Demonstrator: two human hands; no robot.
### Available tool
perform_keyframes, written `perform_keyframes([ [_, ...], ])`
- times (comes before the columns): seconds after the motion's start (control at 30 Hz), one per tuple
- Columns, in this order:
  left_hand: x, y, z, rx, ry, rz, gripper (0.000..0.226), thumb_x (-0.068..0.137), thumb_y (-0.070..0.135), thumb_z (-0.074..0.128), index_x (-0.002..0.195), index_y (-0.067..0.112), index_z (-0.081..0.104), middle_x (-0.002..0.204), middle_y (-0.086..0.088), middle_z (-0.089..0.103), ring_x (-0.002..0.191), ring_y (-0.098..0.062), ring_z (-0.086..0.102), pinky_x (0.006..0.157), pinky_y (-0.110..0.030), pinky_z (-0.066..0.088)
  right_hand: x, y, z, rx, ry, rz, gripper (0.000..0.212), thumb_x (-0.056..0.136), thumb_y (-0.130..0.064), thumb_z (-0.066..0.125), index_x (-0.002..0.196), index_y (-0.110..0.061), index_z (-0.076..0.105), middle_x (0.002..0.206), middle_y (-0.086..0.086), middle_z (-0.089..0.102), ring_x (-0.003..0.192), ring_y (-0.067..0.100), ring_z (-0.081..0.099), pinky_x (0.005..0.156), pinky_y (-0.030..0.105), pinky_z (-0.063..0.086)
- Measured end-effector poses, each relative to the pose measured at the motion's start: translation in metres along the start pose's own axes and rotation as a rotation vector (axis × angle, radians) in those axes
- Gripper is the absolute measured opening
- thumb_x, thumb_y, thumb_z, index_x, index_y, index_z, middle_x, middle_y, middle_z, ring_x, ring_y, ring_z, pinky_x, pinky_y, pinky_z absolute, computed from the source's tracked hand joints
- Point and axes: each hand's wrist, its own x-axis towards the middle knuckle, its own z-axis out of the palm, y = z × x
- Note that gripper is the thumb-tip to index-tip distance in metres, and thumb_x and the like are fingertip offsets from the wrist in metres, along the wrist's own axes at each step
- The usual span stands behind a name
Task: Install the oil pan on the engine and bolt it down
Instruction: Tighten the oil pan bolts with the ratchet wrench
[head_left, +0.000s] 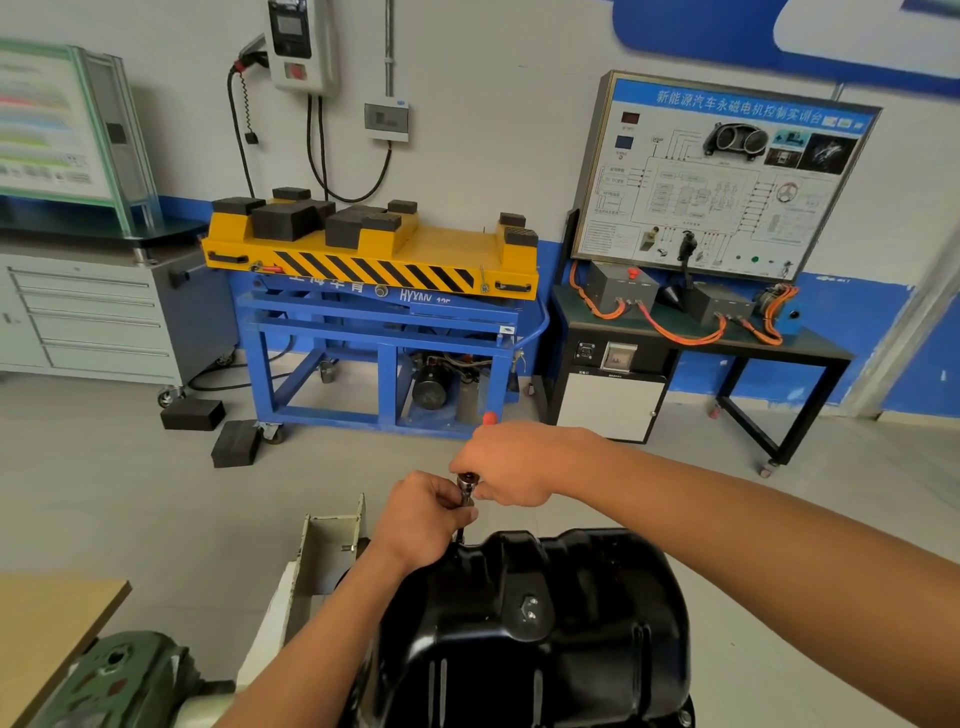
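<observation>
Head: right hand (506, 465) grips ratchet (466, 486); left hand (423, 514) pinches it.

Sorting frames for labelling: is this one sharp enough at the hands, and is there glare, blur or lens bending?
Head view: the left hand and right hand and the tool they hold are fairly sharp. Head view: the oil pan shows white glare streaks. Head view: the display case at far left is blurred, and straight lines bow near the edges.
</observation>
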Motion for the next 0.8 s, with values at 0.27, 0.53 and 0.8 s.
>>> perform_keyframes([
  [0.27, 0.002, -0.002, 0.001, 0.021, -0.016, 0.013, 0.024, 0.085, 0.011, 0.078, 0.063, 0.017, 0.072, 0.048, 0.009, 0.053, 0.046, -0.003, 0.04, 0.051, -0.013, 0.036, 0.004, -0.003, 0.007, -0.017, 0.115, 0.07, 0.046, 0.101, -0.042, 0.051, 0.062, -0.018, 0.046, 0.067, 0.003, 0.046, 0.055, 0.019, 0.045, 0.047, 0.031, 0.031],
  [0.53, 0.002, -0.004, 0.001, 0.0, 0.004, -0.009, 0.049, 0.084, 0.015, 0.079, 0.047, 0.013, 0.046, 0.043, 0.008, 0.035, 0.045, -0.01, 0.026, 0.045, -0.018, 0.026, 0.01, -0.007, 0.011, 0.053, 0.193, 0.179, 0.059, 0.096, -0.057, 0.044, 0.055, -0.015, 0.048, 0.057, 0.002, 0.05, 0.054, 0.019, 0.048, 0.048, 0.03, 0.032],
  [0.8, 0.003, -0.005, 0.001, -0.024, 0.017, -0.028, 0.028, 0.085, 0.005, 0.073, 0.07, -0.015, 0.061, 0.057, -0.012, 0.049, 0.057, -0.02, 0.039, 0.056, -0.032, 0.039, 0.018, -0.012, 0.021, 0.249, 0.211, 0.311, 0.063, 0.095, -0.061, 0.043, 0.049, -0.018, 0.052, 0.039, -0.005, 0.05, 0.05, 0.014, 0.052, 0.048, 0.028, 0.033],
])
